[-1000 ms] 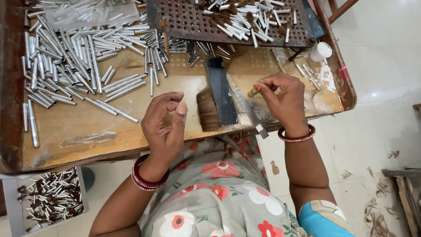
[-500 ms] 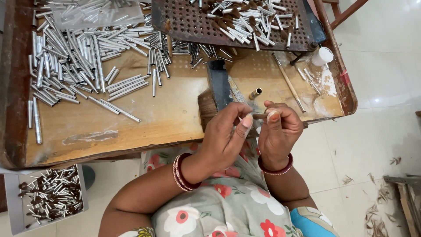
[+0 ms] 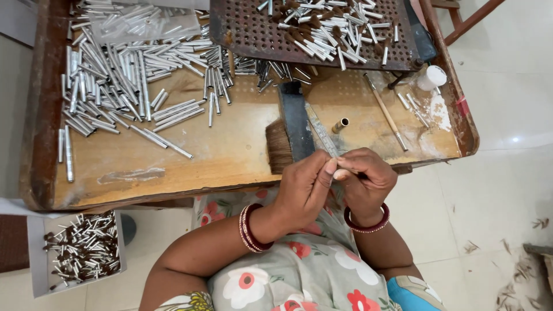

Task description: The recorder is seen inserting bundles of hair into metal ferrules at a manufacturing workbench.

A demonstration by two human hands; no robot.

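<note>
Both hands meet at the near edge of the wooden tray [image 3: 173, 167]. The left hand [image 3: 305, 187] and right hand [image 3: 366, 181] have their fingertips pinched together on 1 small pale piece [image 3: 340, 173], mostly hidden, so I cannot tell what it is. Just beyond lie a dark brush [image 3: 288, 135] and a short brass tube [image 3: 340, 125]. Silver metal tubes [image 3: 121, 86] crowd the far left; bare wood in front of them leaves open room. A perforated rack [image 3: 247, 34] covers the far edge.
</note>
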